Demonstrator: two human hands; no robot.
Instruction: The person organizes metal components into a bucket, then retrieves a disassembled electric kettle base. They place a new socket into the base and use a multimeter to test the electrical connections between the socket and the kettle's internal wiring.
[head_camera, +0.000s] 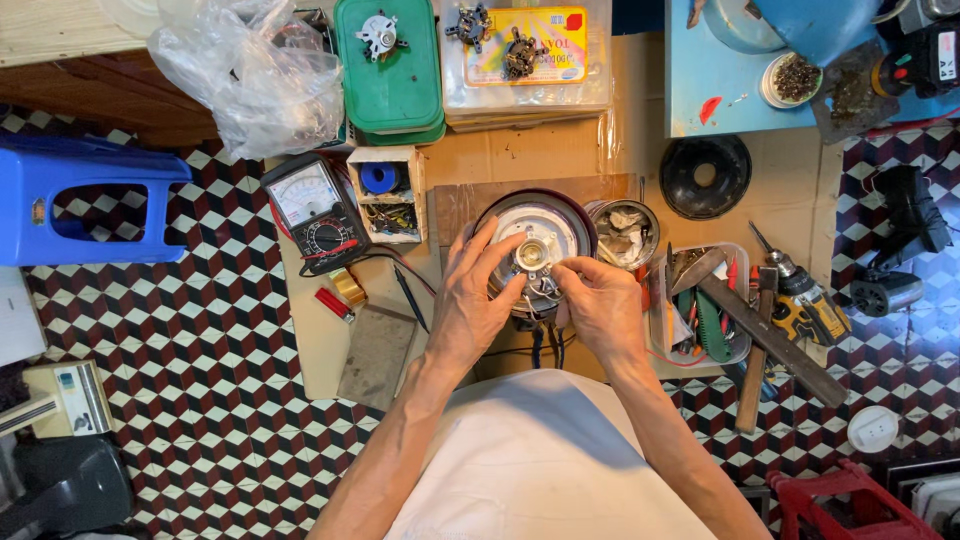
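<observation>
Your left hand wraps the left side of the round motor housing, fingers curled over its white face and gripping it. Your right hand pinches at the small metal hub in the middle of that face, thumb and forefinger closed on it; what they hold there is too small to tell. The housing sits on a wooden board directly under and between your hands, with dark wires trailing from it toward your body.

To do this well, I judge the left hand should keep the housing from turning while the right works, so press it down flat on the board rather than lifting it. Keep your right fingertips square on the hub and turn or pull in line with the shaft, not sideways. Mind the wires below your wrists; do not let them snag.

Just right of your right hand stands a tin of scraps, and beyond it a tray of tools. Left of your left hand lies a meter and a small box.
</observation>
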